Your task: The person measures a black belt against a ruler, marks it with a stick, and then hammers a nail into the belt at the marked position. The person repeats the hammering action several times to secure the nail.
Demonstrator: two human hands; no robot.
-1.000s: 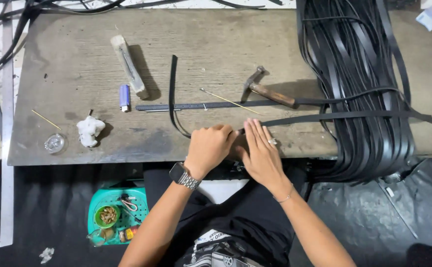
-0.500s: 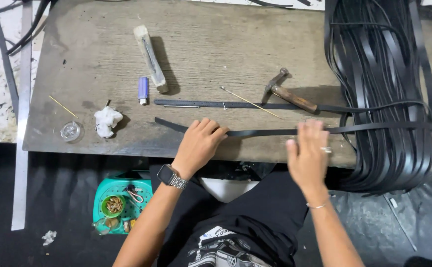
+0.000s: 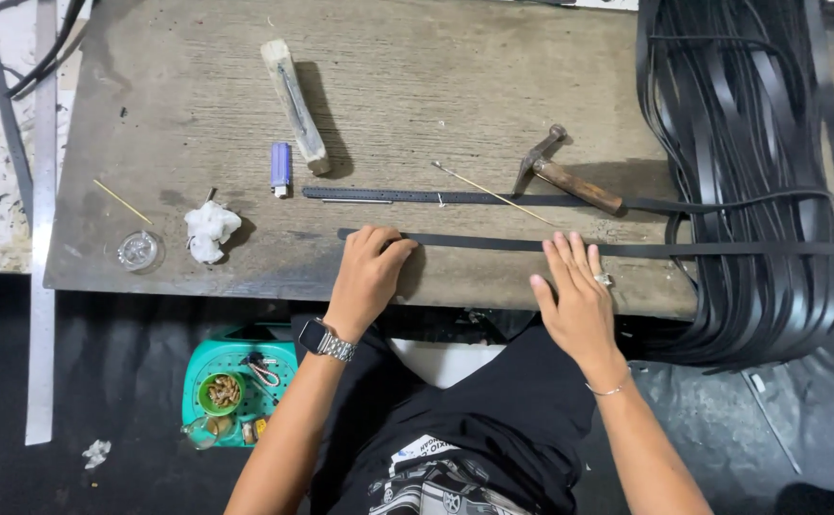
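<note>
A long black strap (image 3: 479,242) lies flat across the wooden worktable (image 3: 436,86), running right into a big heap of black straps (image 3: 741,143). My left hand (image 3: 367,277) presses its fingertips on the strap's left end. My right hand (image 3: 579,300), fingers spread, rests flat on the strap further right. A second black strap (image 3: 388,195) lies parallel just beyond. Neither hand grips anything.
A hammer (image 3: 569,176), a thin stick (image 3: 493,194), a blue lighter (image 3: 281,167), a pale wooden block (image 3: 295,105), a white wad (image 3: 210,229) and a small glass dish (image 3: 137,251) lie on the table. A teal stool (image 3: 236,381) with small items stands below.
Both hands were together at the table's front edge. They slid apart along the strap, which now lies straight and flat.
</note>
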